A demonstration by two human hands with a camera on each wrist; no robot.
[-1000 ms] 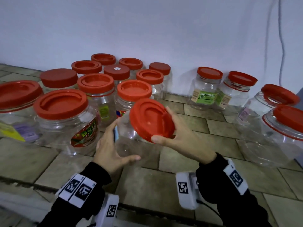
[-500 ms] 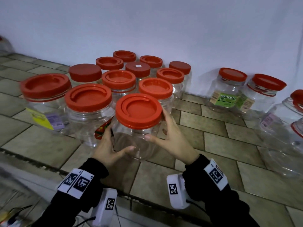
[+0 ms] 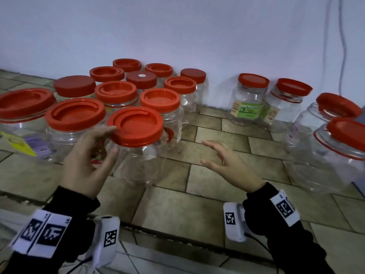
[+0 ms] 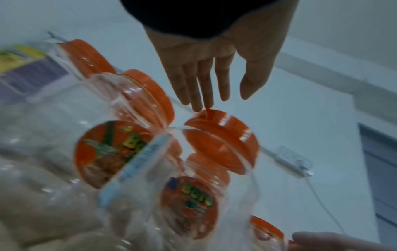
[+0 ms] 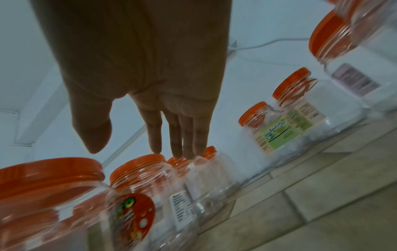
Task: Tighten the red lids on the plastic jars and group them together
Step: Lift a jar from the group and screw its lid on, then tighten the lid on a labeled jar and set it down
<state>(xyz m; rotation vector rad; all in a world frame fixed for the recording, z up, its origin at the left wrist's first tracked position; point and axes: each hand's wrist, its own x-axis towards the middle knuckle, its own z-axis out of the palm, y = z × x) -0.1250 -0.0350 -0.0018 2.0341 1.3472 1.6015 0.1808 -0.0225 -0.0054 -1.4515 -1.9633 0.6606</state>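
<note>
The nearest clear jar stands upright on the tiled floor at the front of a cluster of red-lidded jars, with its red lid on top. My left hand is at its left side with fingers straight; a fingertip reaches the lid's rim, and the thumb stays off the jar wall. My right hand hovers to the jar's right with relaxed fingers and holds nothing. In the right wrist view the right hand hangs above the cluster's lids.
Several more lidded jars are packed behind and left of the near jar. A second set stands along the wall at right: a green-labelled jar, one beside it, and two large ones. A cable hangs down the wall.
The jar, tilted between both hands a second ago, now stands upright in the cluster. My right hand has let go and drawn away to the right; my left hand has loosened its hold.
</note>
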